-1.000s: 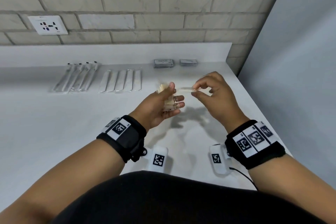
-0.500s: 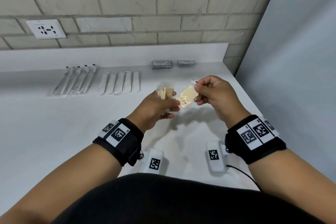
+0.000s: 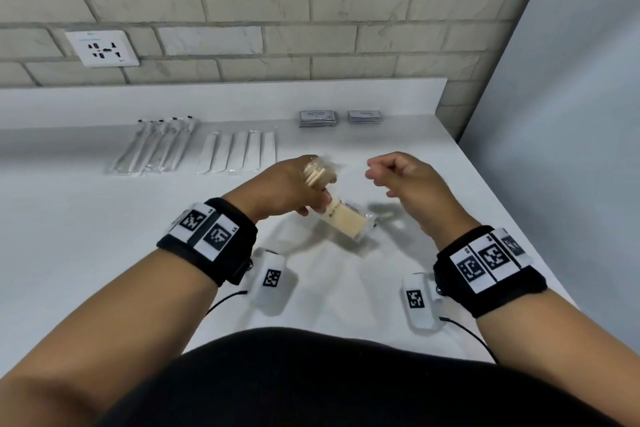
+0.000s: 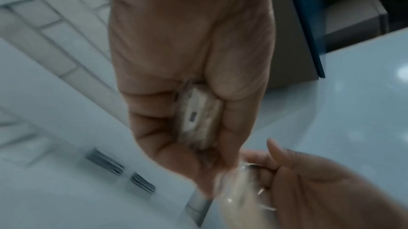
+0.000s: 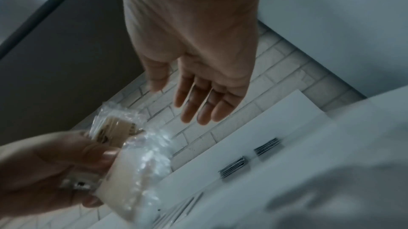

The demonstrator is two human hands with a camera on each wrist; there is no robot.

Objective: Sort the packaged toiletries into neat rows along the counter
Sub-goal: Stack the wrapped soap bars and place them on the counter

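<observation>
My left hand (image 3: 298,192) grips a small stack of cream packets in clear wrap (image 3: 317,177) above the white counter (image 3: 86,236). One more cream packet (image 3: 346,224) sticks out down and right from under its fingers. In the left wrist view the stack (image 4: 198,117) sits pressed between thumb and curled fingers. My right hand (image 3: 398,177) hovers to the right of the packets and holds nothing. The right wrist view shows its fingers (image 5: 198,107) relaxed and bare, with the wrapped packets (image 5: 132,163) in the left hand (image 5: 44,166) below them.
Along the back of the counter lie a row of wrapped toothbrushes (image 3: 156,146), a row of flat white packets (image 3: 239,152) and two stacks of grey sachets (image 3: 318,118) (image 3: 364,116). A grey wall panel (image 3: 554,149) bounds the counter's right edge. A socket (image 3: 102,48) sits on the brick wall.
My right hand has let go of the cream packet it pinched and drawn back to the right. That packet now hangs from my left hand, under the stack.
</observation>
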